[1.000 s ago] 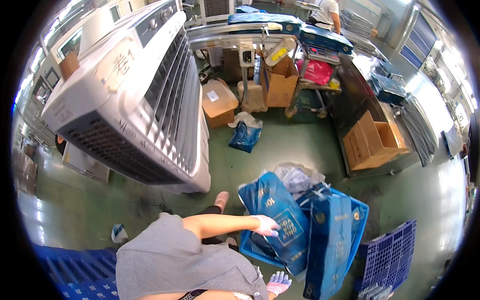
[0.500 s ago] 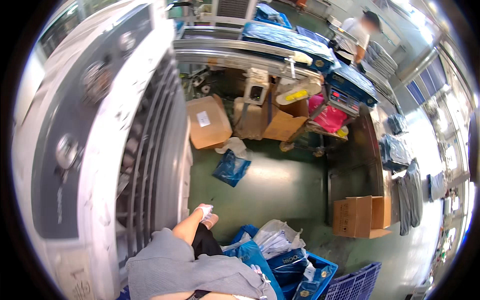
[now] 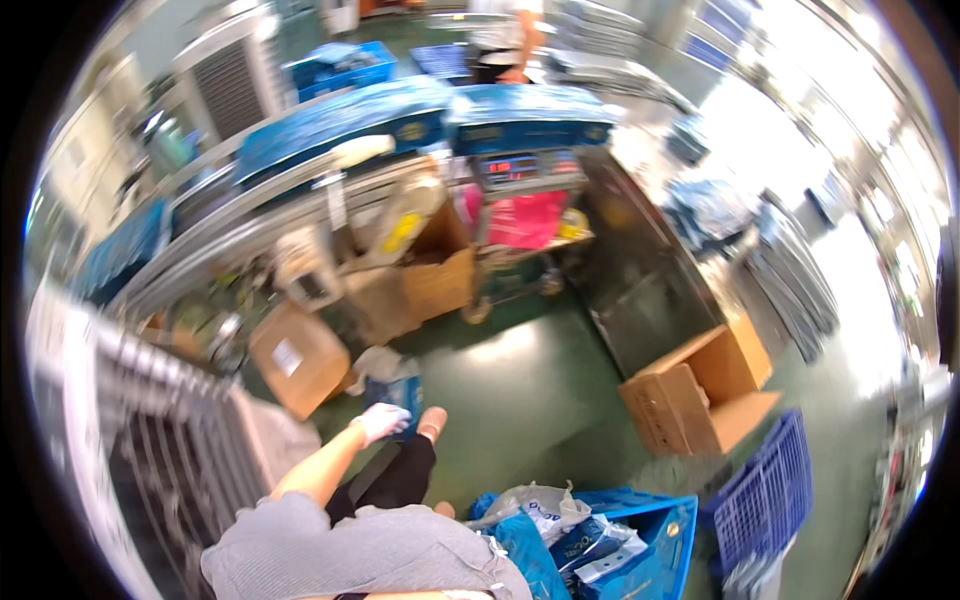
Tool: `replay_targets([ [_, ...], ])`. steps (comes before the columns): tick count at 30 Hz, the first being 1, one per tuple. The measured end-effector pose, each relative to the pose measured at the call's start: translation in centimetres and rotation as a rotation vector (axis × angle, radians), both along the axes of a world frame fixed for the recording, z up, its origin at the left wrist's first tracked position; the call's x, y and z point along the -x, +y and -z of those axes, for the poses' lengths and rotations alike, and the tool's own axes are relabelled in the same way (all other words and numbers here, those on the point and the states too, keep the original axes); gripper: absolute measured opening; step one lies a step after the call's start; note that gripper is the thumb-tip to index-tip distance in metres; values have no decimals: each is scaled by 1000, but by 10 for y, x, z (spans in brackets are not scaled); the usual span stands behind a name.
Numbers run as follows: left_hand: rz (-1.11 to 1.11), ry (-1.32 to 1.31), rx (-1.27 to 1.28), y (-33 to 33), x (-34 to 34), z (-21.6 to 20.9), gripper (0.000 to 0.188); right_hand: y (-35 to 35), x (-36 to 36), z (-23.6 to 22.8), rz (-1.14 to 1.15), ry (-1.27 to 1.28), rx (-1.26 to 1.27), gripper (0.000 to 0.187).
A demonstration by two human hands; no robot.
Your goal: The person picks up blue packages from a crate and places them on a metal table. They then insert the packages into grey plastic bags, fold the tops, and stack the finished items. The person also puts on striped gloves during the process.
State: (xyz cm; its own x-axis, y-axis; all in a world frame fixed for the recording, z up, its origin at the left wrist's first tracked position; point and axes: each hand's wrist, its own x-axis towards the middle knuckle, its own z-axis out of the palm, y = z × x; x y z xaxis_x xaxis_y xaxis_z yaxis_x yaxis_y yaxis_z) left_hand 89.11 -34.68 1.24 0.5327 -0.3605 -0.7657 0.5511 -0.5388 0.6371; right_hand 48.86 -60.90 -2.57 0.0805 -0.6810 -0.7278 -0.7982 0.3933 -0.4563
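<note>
The gloved left hand (image 3: 380,422) overlaps the small blue bag (image 3: 404,388) left of the frame's centre; blur hides whether it grips, and the right hand is out of view. A second ago the left hand lay on a package in the blue crate (image 3: 676,550), now lower right, so the bag seems within reach instead. A cardboard box (image 3: 300,362) sits beyond, further left.

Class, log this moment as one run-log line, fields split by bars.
left hand: gloved, overlapping blue plastic bag on floor, contact unclear | right hand: not visible | blue crate: holds bags
</note>
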Motion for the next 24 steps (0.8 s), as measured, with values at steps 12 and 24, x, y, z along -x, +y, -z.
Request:
replay_targets([
  [12, 180, -179, 435, -261, -281, -71, 22, -34, -260, -44, -326, -165, -119, 27],
  [24, 179, 123, 535, -490, -341, -54, 17, -429, -519, -102, 543, -988, 78, 14],
])
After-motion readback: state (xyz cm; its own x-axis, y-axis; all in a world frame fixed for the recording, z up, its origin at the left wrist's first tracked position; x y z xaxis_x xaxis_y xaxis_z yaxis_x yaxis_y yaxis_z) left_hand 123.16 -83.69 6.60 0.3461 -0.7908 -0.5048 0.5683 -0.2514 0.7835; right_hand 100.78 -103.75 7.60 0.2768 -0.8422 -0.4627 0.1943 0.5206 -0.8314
